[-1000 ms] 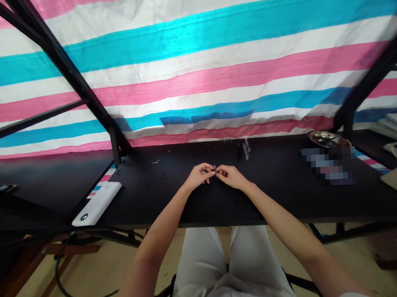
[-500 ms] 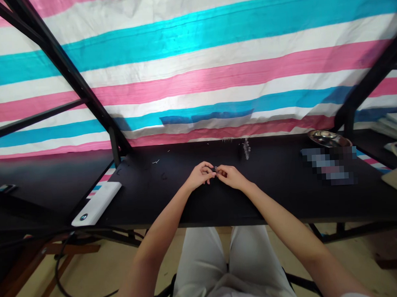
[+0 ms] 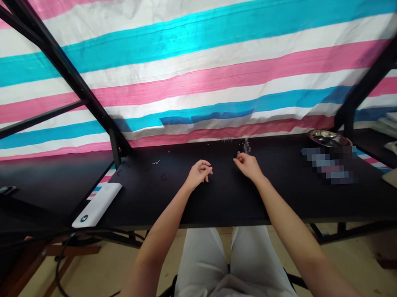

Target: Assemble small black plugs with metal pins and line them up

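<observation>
My left hand (image 3: 200, 173) is above the black table (image 3: 218, 205), its fingers curled in and the thumb against the fingertips. Whatever it may hold is too small to make out. Farther right, my right hand (image 3: 249, 166) is closed, fingertips pointing forward and left. A small clear piece (image 3: 238, 154) shows at its fingertips. Just beyond that hand stands a cluster of small clear pieces (image 3: 246, 144), partly covered by the fingers. To its left, near the back edge, lies a short row of similar small pieces (image 3: 227, 140).
A white power bank (image 3: 97, 204) lies at the table's left side. Thin white scraps (image 3: 156, 162) and dark bits (image 3: 164, 177) are scattered at the back left. A round metal dish (image 3: 329, 138) sits at the back right, beside a blurred-out item (image 3: 329, 166). Striped sheeting (image 3: 195, 82) hangs behind.
My hands have come apart. The right has moved forward and right to the cluster of clear pieces; the left has stayed nearly in place, fingers curled.
</observation>
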The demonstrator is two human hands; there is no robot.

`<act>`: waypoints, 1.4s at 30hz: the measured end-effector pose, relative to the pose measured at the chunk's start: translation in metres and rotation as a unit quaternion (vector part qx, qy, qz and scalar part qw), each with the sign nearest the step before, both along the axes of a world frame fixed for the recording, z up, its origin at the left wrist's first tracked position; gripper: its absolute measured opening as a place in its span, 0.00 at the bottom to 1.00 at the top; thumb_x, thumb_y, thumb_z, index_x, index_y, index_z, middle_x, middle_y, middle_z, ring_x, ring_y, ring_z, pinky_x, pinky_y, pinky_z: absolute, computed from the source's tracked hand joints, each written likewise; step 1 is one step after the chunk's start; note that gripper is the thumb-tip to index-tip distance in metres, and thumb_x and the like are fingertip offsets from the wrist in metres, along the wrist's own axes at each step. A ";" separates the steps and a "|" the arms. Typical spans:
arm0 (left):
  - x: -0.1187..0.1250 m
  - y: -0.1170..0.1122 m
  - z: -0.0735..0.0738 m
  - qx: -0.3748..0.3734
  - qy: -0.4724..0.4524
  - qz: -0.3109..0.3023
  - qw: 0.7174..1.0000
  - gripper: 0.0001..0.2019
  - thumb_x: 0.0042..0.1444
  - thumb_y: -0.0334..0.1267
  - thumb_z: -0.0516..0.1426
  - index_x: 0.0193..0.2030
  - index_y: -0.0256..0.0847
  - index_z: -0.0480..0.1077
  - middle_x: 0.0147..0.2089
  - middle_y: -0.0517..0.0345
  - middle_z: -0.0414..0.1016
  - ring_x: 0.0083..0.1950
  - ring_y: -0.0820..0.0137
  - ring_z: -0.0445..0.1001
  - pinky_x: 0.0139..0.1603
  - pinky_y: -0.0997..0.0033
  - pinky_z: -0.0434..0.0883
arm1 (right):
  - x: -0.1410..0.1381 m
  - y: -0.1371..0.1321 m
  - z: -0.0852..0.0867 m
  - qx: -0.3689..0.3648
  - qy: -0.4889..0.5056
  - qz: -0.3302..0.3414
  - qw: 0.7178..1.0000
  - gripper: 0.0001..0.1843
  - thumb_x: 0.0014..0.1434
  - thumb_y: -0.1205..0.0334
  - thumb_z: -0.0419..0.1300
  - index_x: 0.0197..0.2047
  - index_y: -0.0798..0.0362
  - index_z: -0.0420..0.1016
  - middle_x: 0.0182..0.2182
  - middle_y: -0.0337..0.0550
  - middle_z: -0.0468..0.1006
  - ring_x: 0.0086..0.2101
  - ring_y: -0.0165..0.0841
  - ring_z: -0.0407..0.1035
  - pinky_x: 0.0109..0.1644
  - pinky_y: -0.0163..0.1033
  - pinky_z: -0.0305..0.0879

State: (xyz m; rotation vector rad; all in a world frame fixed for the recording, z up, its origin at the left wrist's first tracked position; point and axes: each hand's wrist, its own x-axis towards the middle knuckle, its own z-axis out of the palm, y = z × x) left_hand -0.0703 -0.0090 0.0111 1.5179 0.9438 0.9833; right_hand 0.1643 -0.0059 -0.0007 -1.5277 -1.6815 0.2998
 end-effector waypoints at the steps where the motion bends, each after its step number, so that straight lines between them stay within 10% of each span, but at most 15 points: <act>1: -0.001 0.000 0.001 0.002 -0.003 0.007 1.000 0.15 0.50 0.44 0.58 0.38 0.37 0.60 0.28 0.61 0.72 0.15 0.81 0.65 0.14 0.82 0.56 | 0.009 0.002 0.000 -0.010 -0.013 -0.035 0.999 0.09 0.52 0.56 0.56 0.28 0.53 0.70 0.22 0.41 0.73 0.25 0.31 0.65 0.32 0.35 0.59; 29: -0.005 0.003 -0.004 0.012 0.037 -0.002 0.999 0.14 0.52 0.44 0.57 0.39 0.36 0.62 0.27 0.60 0.71 0.16 0.81 0.65 0.14 0.83 0.57 | 0.044 0.013 -0.016 -0.096 -0.055 -0.083 0.990 0.04 0.49 0.65 0.59 0.31 0.53 0.74 0.27 0.44 0.77 0.30 0.33 0.70 0.35 0.35 0.62; 42: -0.005 0.004 -0.007 0.032 0.079 0.000 0.996 0.12 0.52 0.43 0.55 0.37 0.36 0.65 0.27 0.59 0.71 0.17 0.80 0.64 0.17 0.80 0.60 | 0.046 0.006 -0.009 -0.163 -0.107 -0.168 0.966 0.16 0.45 0.48 0.63 0.33 0.50 0.78 0.29 0.48 0.77 0.31 0.39 0.72 0.32 0.38 0.61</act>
